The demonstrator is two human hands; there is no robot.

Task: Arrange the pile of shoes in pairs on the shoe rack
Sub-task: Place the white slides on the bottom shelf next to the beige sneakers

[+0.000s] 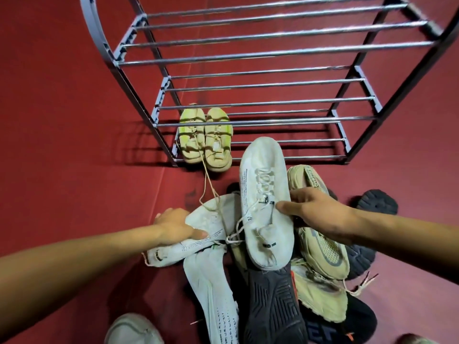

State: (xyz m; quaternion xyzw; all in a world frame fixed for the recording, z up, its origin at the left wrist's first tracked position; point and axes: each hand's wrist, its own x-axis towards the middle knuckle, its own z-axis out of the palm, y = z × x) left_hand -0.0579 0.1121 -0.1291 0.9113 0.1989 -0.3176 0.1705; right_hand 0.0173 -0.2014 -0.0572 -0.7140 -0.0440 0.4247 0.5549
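A pile of shoes lies on the red floor in front of a metal shoe rack (pixel 263 55). My right hand (pixel 315 209) grips a white sneaker (pixel 263 194) by its side, toe pointing toward the rack, lifted over the pile. My left hand (pixel 173 227) grips a matching white sneaker (pixel 206 224) lying on its side at the pile's left edge. The laces of the two white sneakers look tangled between them. A pair of beige and yellow shoes (pixel 205 137) sits side by side on the rack's lowest shelf, at its left end.
The pile also holds a tan sneaker (pixel 320 242), another white sneaker sole-up (pixel 211 294), a black shoe sole-up (pixel 273 301), a beige shoe (pixel 320 294) and dark shoes (pixel 377 202) at the right. A long lace trails from the shelved pair. The rack's upper shelves hold nothing.
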